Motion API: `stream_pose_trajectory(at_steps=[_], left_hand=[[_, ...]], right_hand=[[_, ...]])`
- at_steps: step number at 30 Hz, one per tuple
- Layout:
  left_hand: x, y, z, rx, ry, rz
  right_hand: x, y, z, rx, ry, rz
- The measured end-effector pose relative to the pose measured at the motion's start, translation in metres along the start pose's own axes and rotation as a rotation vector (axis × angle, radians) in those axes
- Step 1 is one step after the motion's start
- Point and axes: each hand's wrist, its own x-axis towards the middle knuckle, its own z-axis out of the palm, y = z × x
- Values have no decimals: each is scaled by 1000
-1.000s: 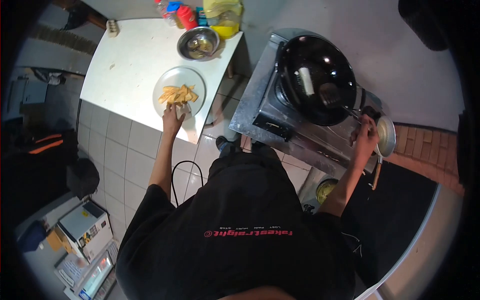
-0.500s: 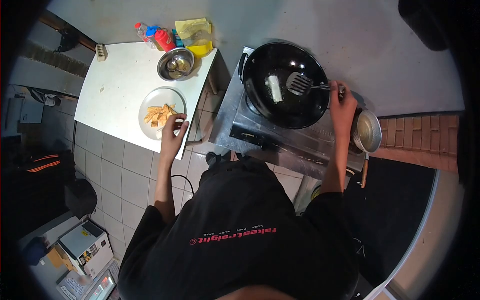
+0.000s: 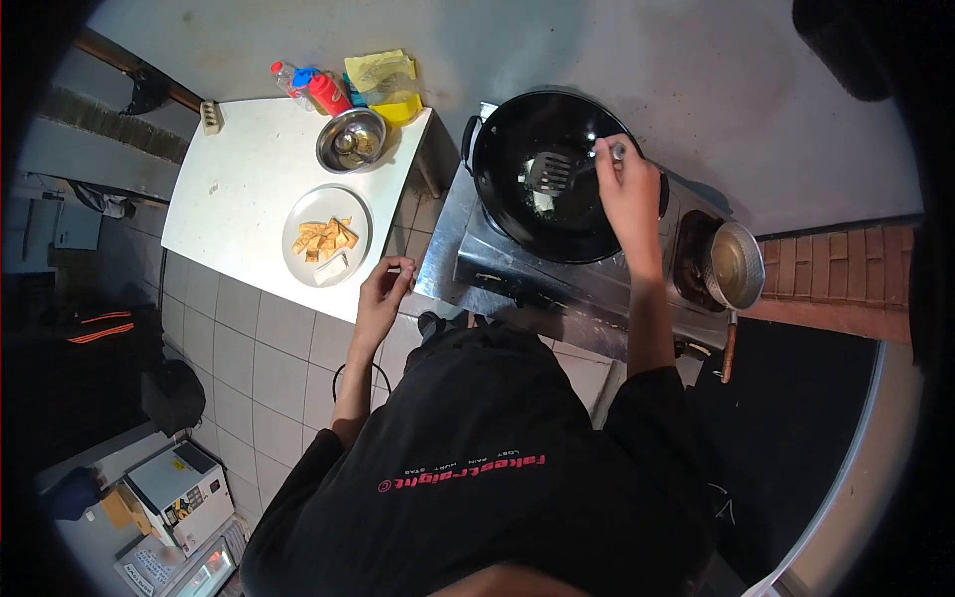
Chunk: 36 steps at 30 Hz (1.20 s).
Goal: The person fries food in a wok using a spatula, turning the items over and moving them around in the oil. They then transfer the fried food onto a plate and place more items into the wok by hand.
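Observation:
My right hand [image 3: 629,194] grips the handle of a slotted spatula [image 3: 550,172], whose blade is low inside the black wok [image 3: 497,214]. A white oblong piece lies in the wok, mostly covered by the blade. My left hand [image 3: 382,291] hovers off the table's right edge, fingers loosely bent, thumb and fingertips apart, nothing visible between them. Closest to it is a pale plate [image 3: 296,214] on the white table [image 3: 224,179]. Golden-brown fried strips [image 3: 323,237] are heaped on the plate, with a white block [image 3: 331,270] at its near rim.
The wok sits on a metal stove [image 3: 443,254]. A small saucepan [image 3: 736,264] with a wooden handle stands at its right. Behind the plate are a steel bowl [image 3: 351,140], a red bottle [image 3: 328,95] and a yellow packet [image 3: 386,80].
My left hand has moved off the plate to the right, leaving the white block in view there. My right hand has brought the spatula left, over the white piece in the wok.

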Motion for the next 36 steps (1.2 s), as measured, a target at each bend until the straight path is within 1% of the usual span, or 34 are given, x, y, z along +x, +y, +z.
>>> stream_pose_trajectory(at_steps=[2, 3, 8, 13, 16, 19, 22, 23, 24, 25, 28, 32, 36], left_hand=[[1, 4, -1, -12, 2, 11], [1, 6, -2, -23, 8, -1], [-1, 4, -10, -34, 16, -28], [-2, 5, -14, -30, -21, -55], [0, 3, -16, -18, 3, -15], [3, 2, -19, -24, -2, -18], [5, 0, -21, -17, -9, -17], [5, 0, -21, -17, -10, -16], [6, -1, -21, -23, -9, -19], [6, -1, -21, -28, -8, -22], [7, 1, -21, -24, -21, -24], [9, 1, -22, -22, -26, -26], [10, 2, -22, -36, -29, -27]], right_hand=[[0, -1, 9, 19, -7, -80], [0, -6, 8, 19, -43, -39], [-3, -1, 20, -1, -31, -66], [-4, -1, 26, -4, -21, -65], [-6, -5, 24, -2, -22, -62], [-8, -8, 19, -30, -22, -41], [-8, -6, 8, -7, 33, -33], [-7, -6, 2, -36, 43, 7], [-5, -4, -3, -65, 53, 47], [-4, 4, -5, -101, 76, 18], [-1, 27, -10, -85, 87, -28], [-1, 46, -10, -44, 87, 58], [0, 63, 2, -3, 121, 52]])
